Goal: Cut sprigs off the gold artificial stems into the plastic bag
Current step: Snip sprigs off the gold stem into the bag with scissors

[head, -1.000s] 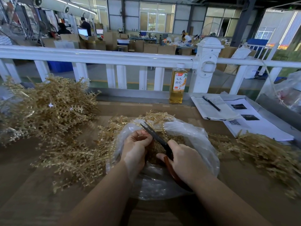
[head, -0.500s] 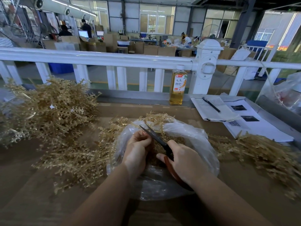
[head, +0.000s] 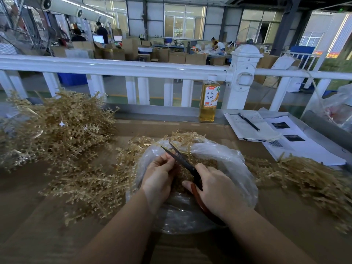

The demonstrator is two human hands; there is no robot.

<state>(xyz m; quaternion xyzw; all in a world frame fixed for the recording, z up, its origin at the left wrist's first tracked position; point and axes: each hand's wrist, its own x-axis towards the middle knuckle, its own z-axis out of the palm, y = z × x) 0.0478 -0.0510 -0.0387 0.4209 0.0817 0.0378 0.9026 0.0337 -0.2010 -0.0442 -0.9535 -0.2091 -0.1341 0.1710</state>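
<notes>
1. Head view: the left hand [head: 159, 175] pinches a gold stem [head: 187, 152] over the open plastic bag [head: 231, 162]; the fingers are closed on it. The right hand [head: 215, 189] grips the scissors [head: 182, 160], whose blades stand slightly apart beside the left fingertips.
2. Uncut stems [head: 57, 130] lie heaped on the table [head: 34, 231] to the left; more lie on the right [head: 304, 174]. Cut sprigs [head: 204, 164] sit inside the bag.
3. The stems look light, thin and springy, likely to snag one another, so hold each on its main stalk just below the cut.
4. The bag is soft and may slump, so keep its mouth open.
</notes>
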